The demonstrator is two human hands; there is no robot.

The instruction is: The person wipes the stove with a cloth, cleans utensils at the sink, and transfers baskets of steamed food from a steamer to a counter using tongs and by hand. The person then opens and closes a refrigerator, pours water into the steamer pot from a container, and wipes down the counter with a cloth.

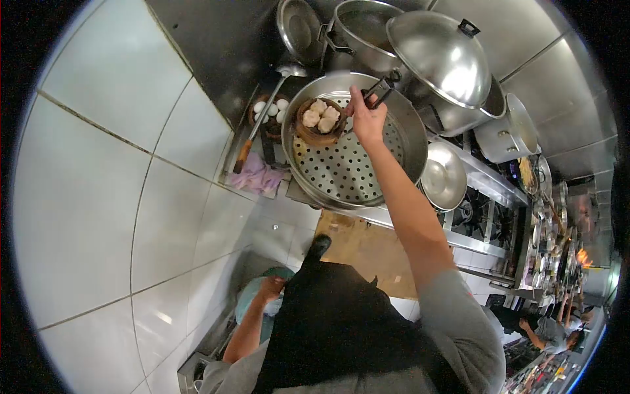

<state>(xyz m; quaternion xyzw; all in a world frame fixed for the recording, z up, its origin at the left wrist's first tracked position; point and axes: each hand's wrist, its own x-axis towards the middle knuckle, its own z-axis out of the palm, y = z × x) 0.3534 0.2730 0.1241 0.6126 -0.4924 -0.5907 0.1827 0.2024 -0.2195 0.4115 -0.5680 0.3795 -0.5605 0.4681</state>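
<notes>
My right hand is closed around dark-handled tongs above a wide metal steamer pot with a perforated tray. The tongs reach toward a small round bamboo steamer basket at the tray's left side; whether their tips grip its rim is hard to see. Several pale dumplings sit in the basket. Low on the left, my left hand hangs with curled fingers beside a teal bin. Anything inside those fingers is hidden.
Left of the pot are several eggs in a basket, a wooden-handled ladle and a purple cloth. Large pots, a domed lid and a metal bowl crowd the right. Another person stands farther right; a flame burns there.
</notes>
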